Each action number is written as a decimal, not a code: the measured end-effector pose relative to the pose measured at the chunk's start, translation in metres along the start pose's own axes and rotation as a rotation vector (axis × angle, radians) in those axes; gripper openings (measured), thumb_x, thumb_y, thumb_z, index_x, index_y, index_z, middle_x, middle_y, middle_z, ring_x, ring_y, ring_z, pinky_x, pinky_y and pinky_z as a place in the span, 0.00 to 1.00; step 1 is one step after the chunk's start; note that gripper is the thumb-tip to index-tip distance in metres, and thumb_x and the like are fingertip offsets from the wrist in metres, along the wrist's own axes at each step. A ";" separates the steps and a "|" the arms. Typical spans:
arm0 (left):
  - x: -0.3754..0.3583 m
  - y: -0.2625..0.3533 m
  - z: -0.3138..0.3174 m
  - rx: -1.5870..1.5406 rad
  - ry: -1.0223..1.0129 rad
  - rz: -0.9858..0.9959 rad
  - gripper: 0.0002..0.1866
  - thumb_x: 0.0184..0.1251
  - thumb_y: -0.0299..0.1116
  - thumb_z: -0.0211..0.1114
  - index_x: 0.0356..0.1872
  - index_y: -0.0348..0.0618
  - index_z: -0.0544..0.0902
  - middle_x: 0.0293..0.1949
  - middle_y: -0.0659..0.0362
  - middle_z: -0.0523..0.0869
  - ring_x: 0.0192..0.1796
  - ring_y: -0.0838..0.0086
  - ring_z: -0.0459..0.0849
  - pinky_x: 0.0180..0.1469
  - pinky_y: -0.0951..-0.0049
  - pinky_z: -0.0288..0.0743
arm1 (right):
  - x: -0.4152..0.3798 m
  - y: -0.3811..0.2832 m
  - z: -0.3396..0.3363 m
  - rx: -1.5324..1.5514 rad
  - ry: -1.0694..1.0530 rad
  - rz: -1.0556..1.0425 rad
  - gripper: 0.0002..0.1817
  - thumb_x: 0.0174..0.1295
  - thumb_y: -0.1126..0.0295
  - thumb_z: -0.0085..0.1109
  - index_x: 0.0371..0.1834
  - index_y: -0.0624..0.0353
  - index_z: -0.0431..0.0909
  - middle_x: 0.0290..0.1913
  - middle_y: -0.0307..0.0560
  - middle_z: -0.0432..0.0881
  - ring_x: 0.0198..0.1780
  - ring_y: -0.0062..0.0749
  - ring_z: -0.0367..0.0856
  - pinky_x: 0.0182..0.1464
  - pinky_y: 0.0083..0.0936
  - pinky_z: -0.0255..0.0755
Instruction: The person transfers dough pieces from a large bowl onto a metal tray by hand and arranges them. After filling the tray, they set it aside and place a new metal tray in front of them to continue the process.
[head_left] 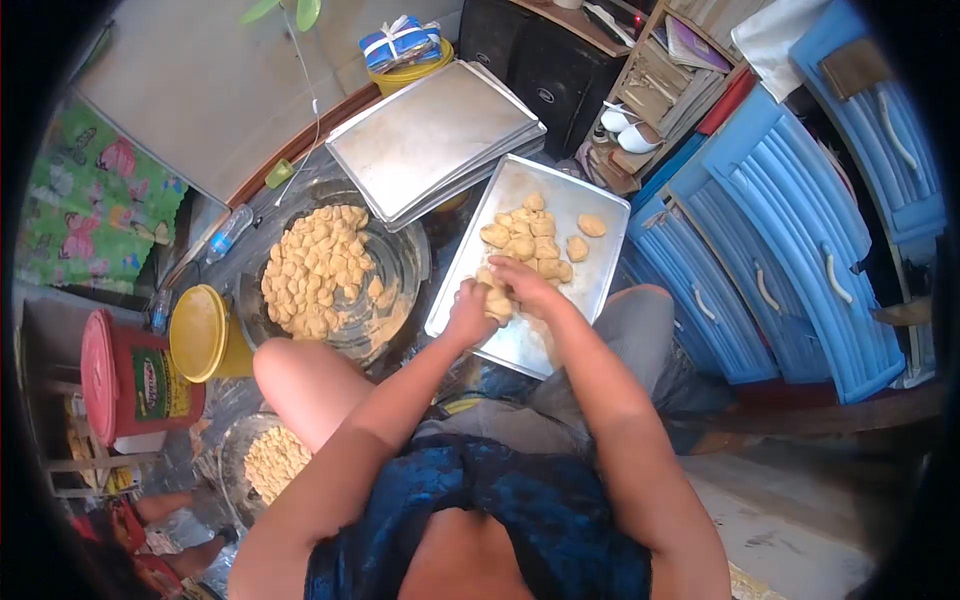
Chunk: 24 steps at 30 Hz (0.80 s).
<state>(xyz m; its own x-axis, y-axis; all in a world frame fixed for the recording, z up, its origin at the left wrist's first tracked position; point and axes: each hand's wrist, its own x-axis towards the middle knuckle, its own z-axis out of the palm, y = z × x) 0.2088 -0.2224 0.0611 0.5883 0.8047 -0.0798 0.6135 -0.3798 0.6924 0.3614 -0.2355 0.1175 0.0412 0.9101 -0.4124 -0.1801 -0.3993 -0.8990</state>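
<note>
A metal baking tray [610, 210] lies in front of my knees with a cluster of pale brown dough pieces [522, 245] on it. At the near end of the cluster, both hands close in on some dough pieces [497, 304]. My left hand [470, 314] grips them from the left side, fingers curled. From the right, my right hand [524, 284] has its fingers bent over the same dough; its fingertips are partly hidden. Left of the tray, a wide round metal basin [405, 255] holds a large heap of similar dough pieces [313, 265].
Stacked metal trays [435, 135] stand beyond the basin. A yellow bucket [205, 335] and a red bucket [110, 375] stand at left. A smaller basin with little pieces [275, 462] sits by my left leg. Blue drawers [780, 230] line the right. Another person's limbs [170, 530] show lower left.
</note>
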 end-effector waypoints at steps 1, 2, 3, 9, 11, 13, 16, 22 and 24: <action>-0.006 0.018 0.001 0.232 -0.051 -0.013 0.38 0.38 0.36 0.71 0.56 0.43 0.67 0.59 0.46 0.62 0.57 0.47 0.67 0.55 0.51 0.66 | -0.010 -0.004 -0.009 -0.096 -0.083 0.059 0.28 0.58 0.66 0.55 0.63 0.64 0.64 0.58 0.51 0.70 0.58 0.31 0.68 0.60 0.24 0.60; -0.006 0.022 0.007 0.275 -0.057 -0.019 0.38 0.38 0.37 0.71 0.56 0.46 0.67 0.59 0.46 0.61 0.58 0.47 0.66 0.55 0.49 0.66 | -0.015 -0.003 -0.020 -0.321 -0.092 -0.030 0.29 0.57 0.65 0.56 0.62 0.64 0.65 0.57 0.51 0.72 0.58 0.33 0.69 0.59 0.25 0.62; -0.005 0.027 0.009 0.319 -0.063 -0.026 0.38 0.39 0.39 0.72 0.57 0.48 0.66 0.60 0.47 0.61 0.59 0.48 0.65 0.54 0.47 0.66 | -0.022 -0.005 -0.027 -0.323 -0.100 -0.034 0.29 0.57 0.65 0.56 0.62 0.64 0.65 0.57 0.51 0.72 0.58 0.33 0.69 0.59 0.25 0.62; 0.010 0.043 -0.019 0.299 -0.366 -0.052 0.33 0.42 0.39 0.70 0.55 0.51 0.71 0.56 0.44 0.66 0.52 0.51 0.75 0.51 0.58 0.73 | -0.038 0.010 -0.052 -0.756 -0.056 -0.117 0.28 0.54 0.63 0.59 0.58 0.62 0.70 0.55 0.54 0.75 0.53 0.40 0.75 0.53 0.29 0.68; 0.010 0.042 -0.025 0.400 -0.331 0.026 0.27 0.46 0.37 0.68 0.52 0.50 0.76 0.52 0.46 0.72 0.46 0.55 0.79 0.49 0.62 0.75 | -0.055 -0.022 -0.035 -0.901 0.094 0.011 0.22 0.50 0.64 0.60 0.50 0.58 0.74 0.53 0.56 0.76 0.54 0.45 0.74 0.55 0.31 0.67; 0.011 0.058 -0.040 0.447 -0.368 0.071 0.22 0.48 0.37 0.65 0.49 0.50 0.78 0.48 0.50 0.75 0.47 0.56 0.80 0.48 0.61 0.74 | -0.044 -0.016 -0.030 -0.959 0.203 -0.101 0.21 0.50 0.65 0.58 0.50 0.56 0.74 0.55 0.55 0.74 0.55 0.45 0.73 0.55 0.33 0.67; 0.019 0.073 -0.062 0.458 -0.414 0.098 0.18 0.51 0.37 0.63 0.46 0.49 0.80 0.44 0.52 0.78 0.46 0.57 0.80 0.47 0.61 0.74 | -0.030 -0.007 -0.032 -1.103 0.415 -0.247 0.22 0.50 0.67 0.57 0.52 0.52 0.73 0.59 0.52 0.70 0.58 0.46 0.70 0.56 0.37 0.67; 0.073 0.072 -0.080 0.500 -0.376 0.251 0.19 0.52 0.32 0.61 0.48 0.46 0.79 0.48 0.51 0.78 0.51 0.57 0.78 0.52 0.61 0.73 | 0.005 -0.001 -0.049 -1.189 0.519 -0.222 0.29 0.51 0.65 0.57 0.61 0.44 0.68 0.63 0.51 0.63 0.60 0.48 0.66 0.58 0.41 0.66; 0.090 0.068 -0.076 0.476 -0.369 0.251 0.21 0.51 0.32 0.62 0.51 0.46 0.77 0.50 0.50 0.77 0.52 0.57 0.77 0.53 0.61 0.72 | 0.010 -0.009 -0.051 -1.088 0.400 -0.114 0.23 0.50 0.67 0.58 0.53 0.50 0.73 0.58 0.56 0.67 0.57 0.53 0.68 0.58 0.40 0.65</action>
<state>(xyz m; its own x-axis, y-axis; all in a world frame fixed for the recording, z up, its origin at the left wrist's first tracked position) 0.2634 -0.1411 0.1551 0.8343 0.4879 -0.2568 0.5504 -0.7644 0.3357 0.4132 -0.2283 0.1144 0.3452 0.9242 -0.1635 0.7752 -0.3790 -0.5054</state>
